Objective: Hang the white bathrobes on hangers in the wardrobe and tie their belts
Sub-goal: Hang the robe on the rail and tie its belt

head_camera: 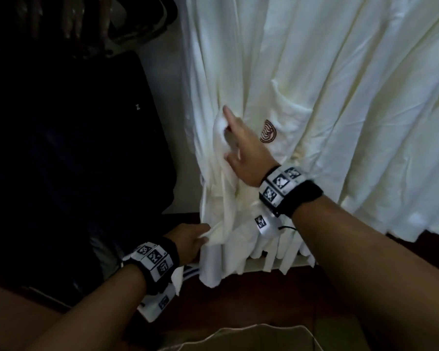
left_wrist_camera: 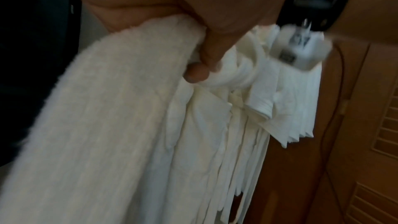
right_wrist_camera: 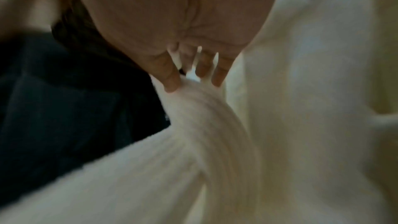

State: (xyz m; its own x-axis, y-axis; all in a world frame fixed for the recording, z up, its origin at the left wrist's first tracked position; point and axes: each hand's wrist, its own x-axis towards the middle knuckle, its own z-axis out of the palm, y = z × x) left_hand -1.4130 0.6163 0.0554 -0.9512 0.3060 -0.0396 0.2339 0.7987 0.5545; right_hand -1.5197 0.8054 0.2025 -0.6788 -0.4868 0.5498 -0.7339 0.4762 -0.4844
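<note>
A white bathrobe (head_camera: 340,97) hangs in folds on the right, with a maroon logo (head_camera: 268,131) on its pocket. Its white terry belt (head_camera: 221,193) runs down the robe's left edge. My right hand (head_camera: 235,140) holds the belt's upper part, index finger pointing up and the other fingers tucked into the fabric. The right wrist view shows the right hand (right_wrist_camera: 193,83) with the thumb and spread fingers on the belt (right_wrist_camera: 204,125). Lower down, my left hand (head_camera: 195,238) grips the belt's lower stretch. In the left wrist view the left hand (left_wrist_camera: 202,67) pinches it between thumb and finger, above the robe's hem (left_wrist_camera: 215,142).
A dark suitcase (head_camera: 86,148) stands close on the left, with dark garments (head_camera: 69,24) hanging above it. Brown wood (head_camera: 264,295) lies under the robes. A louvred wooden door (left_wrist_camera: 376,125) is to the right. A beige cloth (head_camera: 251,335) lies at the bottom edge.
</note>
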